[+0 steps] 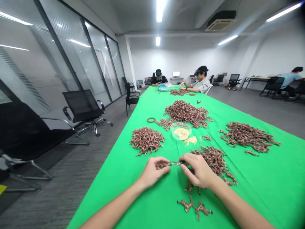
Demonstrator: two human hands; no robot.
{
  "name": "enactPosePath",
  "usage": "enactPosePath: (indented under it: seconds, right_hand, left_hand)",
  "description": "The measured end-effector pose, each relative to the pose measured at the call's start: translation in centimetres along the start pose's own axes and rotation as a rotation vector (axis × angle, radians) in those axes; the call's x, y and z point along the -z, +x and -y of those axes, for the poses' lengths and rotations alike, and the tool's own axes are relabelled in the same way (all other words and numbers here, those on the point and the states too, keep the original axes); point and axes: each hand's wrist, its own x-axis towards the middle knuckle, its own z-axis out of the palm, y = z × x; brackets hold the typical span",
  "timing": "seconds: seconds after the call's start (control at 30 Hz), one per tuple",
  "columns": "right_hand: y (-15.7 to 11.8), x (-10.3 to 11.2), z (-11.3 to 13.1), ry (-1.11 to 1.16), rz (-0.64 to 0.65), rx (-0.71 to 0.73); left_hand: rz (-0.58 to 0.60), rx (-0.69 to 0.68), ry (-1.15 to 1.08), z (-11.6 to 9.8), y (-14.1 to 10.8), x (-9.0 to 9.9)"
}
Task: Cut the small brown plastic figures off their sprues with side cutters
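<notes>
My left hand (153,170) pinches a small brown toy animal figure (164,165) between thumb and fingers, partly hidden by them. My right hand (199,169) is closed around the dark handles of a pair of small pliers (176,163). Their metal tip points left and meets the figure, or lies very close to it. Beside and behind my right hand spreads a pile of similar figures (213,159). A few loose figures (186,204) lie nearer to me, below that hand.
On the green-covered table (133,197) stands a clear bowl (175,136) of pale bits, some spilled beside it. Brown piles lie left (146,140), behind (184,111) and right (249,135). A brown ring (151,120) lies near the left edge. Two people sit at the far end; chairs (82,106) stand left.
</notes>
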Motion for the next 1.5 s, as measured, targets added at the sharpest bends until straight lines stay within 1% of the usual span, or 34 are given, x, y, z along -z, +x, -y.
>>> enactPosePath:
  seconds: [0.23,0.53,0.77,1.07,1.5]
  right_hand:
    - [0.1,-0.8,0.5,0.016,0.009,0.014]
    - [-0.1,-0.7,-0.5,0.006,-0.027,-0.03]
    - [-0.1,-1.1,-0.3,0.001,-0.017,-0.028]
    - [-0.1,-1.0,-0.3,-0.002,0.0,-0.034]
    - [0.1,-0.7,0.0,-0.007,-0.003,-0.048]
  left_hand:
    - [0.052,-0.01,0.049,0.4,0.0,0.2]
    - [0.112,-0.048,0.11,1.3,0.0,0.4]
    - [0.073,-0.092,0.059,1.0,0.1,0.4]
    - [0.041,-0.136,0.024,-0.3,-0.3,0.8]
    - [0.042,-0.048,-0.129,-0.2,-0.1,1.0]
